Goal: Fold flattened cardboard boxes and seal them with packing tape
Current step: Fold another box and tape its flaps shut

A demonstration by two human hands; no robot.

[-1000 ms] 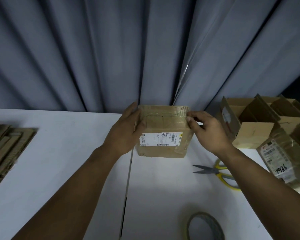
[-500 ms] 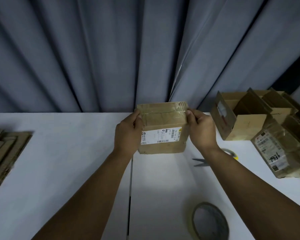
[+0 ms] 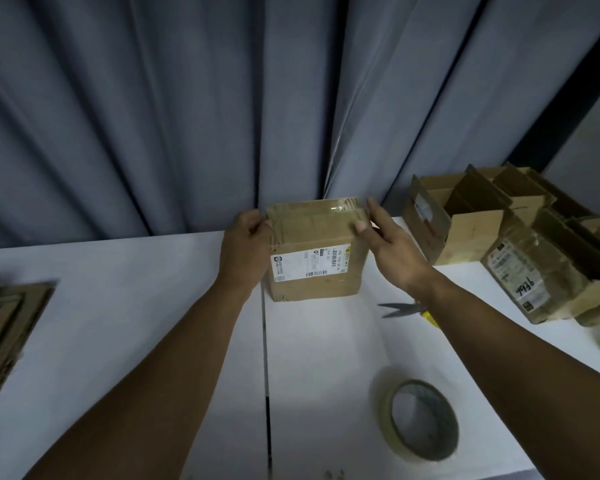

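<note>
white table (image 3: 153,306), far edge: box (image 3: 312,244) in grip of left hand (image 3: 243,247), right hand (image 3: 395,251) straight-fingered against its corner

Matt cardboard box (image 3: 317,268) (glossy tape (image 3: 312,210), seemingly plastic).

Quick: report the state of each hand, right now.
Left hand: closed, gripping the taped box at its upper left edge.
Right hand: open, straight fingers against the box's right side, thumb on its front corner.
</note>
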